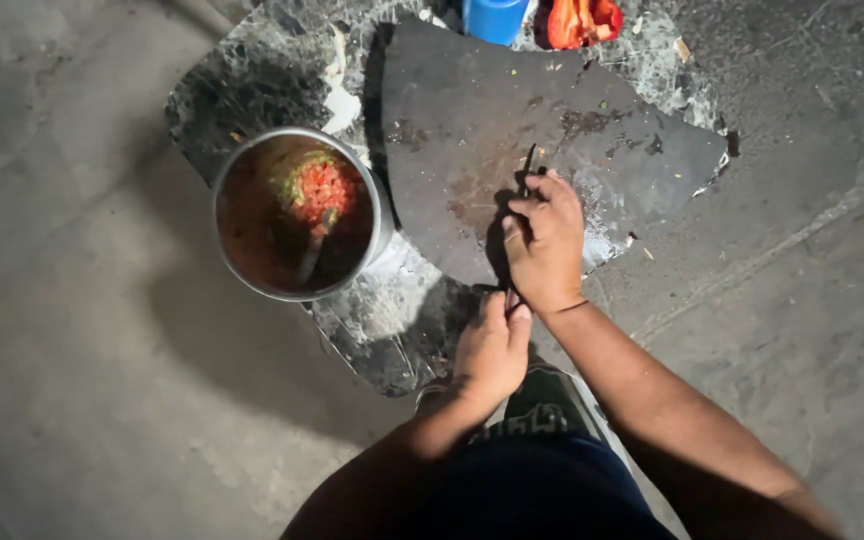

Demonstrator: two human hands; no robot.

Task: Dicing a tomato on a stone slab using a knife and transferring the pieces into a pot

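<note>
A dark, thin knife (528,160) lies along a flat grey stone slab (472,110), its tip pointing away from me. My right hand (547,240) is closed over the middle of the blade, fingers curled on top. Below it, my left hand (492,350) grips the handle end at the slab's near edge. Most of the knife is hidden under both hands. To the left stands a round metal pot (224,185) with chopped red and green vegetables (318,188) and a spoon (312,255) inside.
The grey slab rests on a darker marble piece (392,320) on a concrete floor (72,350). A blue container (494,18) and red pepper pieces (582,20) sit at the far edge. My shoe (544,398) is just below the hands.
</note>
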